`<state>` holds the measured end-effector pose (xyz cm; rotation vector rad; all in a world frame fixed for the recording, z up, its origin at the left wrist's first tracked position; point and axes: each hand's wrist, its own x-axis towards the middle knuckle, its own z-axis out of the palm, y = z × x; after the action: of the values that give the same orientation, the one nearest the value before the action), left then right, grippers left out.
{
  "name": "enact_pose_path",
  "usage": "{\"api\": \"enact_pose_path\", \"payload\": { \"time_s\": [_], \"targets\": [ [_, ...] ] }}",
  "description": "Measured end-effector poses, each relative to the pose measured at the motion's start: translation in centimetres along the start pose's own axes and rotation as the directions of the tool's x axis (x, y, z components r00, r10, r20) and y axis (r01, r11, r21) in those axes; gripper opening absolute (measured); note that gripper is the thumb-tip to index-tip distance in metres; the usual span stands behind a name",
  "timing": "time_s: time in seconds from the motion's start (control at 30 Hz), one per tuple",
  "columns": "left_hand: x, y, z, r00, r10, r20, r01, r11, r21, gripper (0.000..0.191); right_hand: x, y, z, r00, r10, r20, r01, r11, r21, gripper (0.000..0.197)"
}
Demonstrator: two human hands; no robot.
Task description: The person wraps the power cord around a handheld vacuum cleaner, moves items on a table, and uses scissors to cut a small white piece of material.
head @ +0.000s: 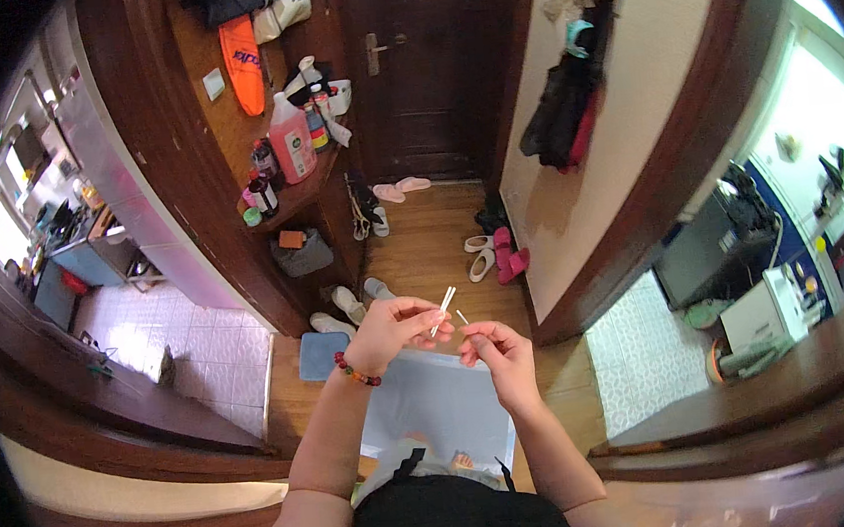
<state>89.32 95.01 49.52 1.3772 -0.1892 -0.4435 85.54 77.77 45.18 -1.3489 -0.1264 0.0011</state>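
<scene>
Thin white sticks point(443, 310), which look like cotton swabs, are pinched between the thumb and fingers of my left hand point(405, 330). A beaded bracelet point(357, 370) circles my left wrist. My right hand point(500, 358) is just to the right and a little lower, its thumb and fingertips closed on one short white stick point(462, 317) that points up and left. The two hands are close but apart. Below them lies a pale blue-grey plastic surface point(434, 398), perhaps a bin lid or a mat. The tips of the sticks are too small to tell clearly.
A smaller blue square point(323, 356) lies left of the pale surface. Beyond are white shoes point(349, 304), pink slippers point(509, 256) and a dark door point(435, 74). Left, a wooden shelf point(310, 192) holds a pink liquid jug point(291, 139) and bottles. Doorways open on both sides.
</scene>
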Motion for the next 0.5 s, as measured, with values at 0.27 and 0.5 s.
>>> {"api": "enact_pose_path", "payload": {
  "time_s": [0.27,0.5],
  "targets": [
    [11.4,0.6,-8.9,0.975,0.021,-0.223,-0.033,0.998,-0.051,0.019,15.3,2.6,1.0,0.993,0.026,0.112,-0.035,0.996,0.083,0.022],
    [23.7,4.3,-19.0,0.975,0.004,-0.224,-0.014,0.999,-0.043,0.022,33.2,4.9,3.5,0.973,-0.200,0.116,0.213,0.970,-0.118,0.016]
  ]
}}
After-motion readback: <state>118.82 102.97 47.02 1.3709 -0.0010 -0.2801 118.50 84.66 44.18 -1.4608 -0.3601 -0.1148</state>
